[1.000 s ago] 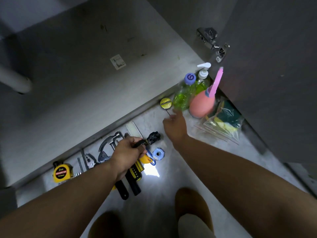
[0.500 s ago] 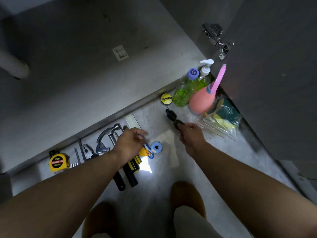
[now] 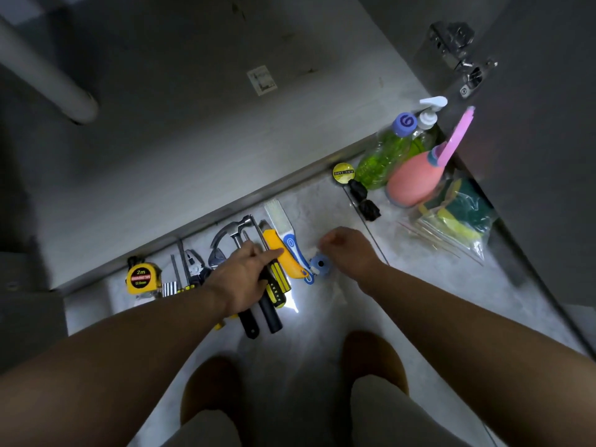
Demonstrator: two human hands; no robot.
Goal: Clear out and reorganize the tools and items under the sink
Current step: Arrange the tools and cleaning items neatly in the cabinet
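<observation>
Grey floor [image 3: 435,285]: you crouch on it with your knees at its near edge. Tools lie in a row along its far edge, against the cabinet sill.
Left hand [image 3: 240,280]: palm down on the tool row, fingers straight and pressed together. They lie across the hammer [image 3: 232,230] and the black-and-yellow screwdrivers [image 3: 277,287], and the fingertips touch the yellow utility knife [image 3: 280,253].
Right hand [image 3: 350,250]: knuckles up and fingers curled, beside a small blue roll [image 3: 321,264]. You cannot tell whether they pinch anything.
Left end of row: yellow tape measure [image 3: 142,277], then pliers [image 3: 193,266].
Beside the knife: white brush with a blue handle [image 3: 283,221].
Far right corner of floor: yellow tape roll [image 3: 343,172], black lump [image 3: 364,201], green bottle [image 3: 383,159], pump bottle [image 3: 427,124], pink bulb bottle [image 3: 412,179] and a clear bag of sponges [image 3: 458,217], close together by the open cabinet door [image 3: 532,124].
Cabinet base [image 3: 161,140]: grey board behind the sill, with a pale pipe [image 3: 48,82] at its far left.
</observation>
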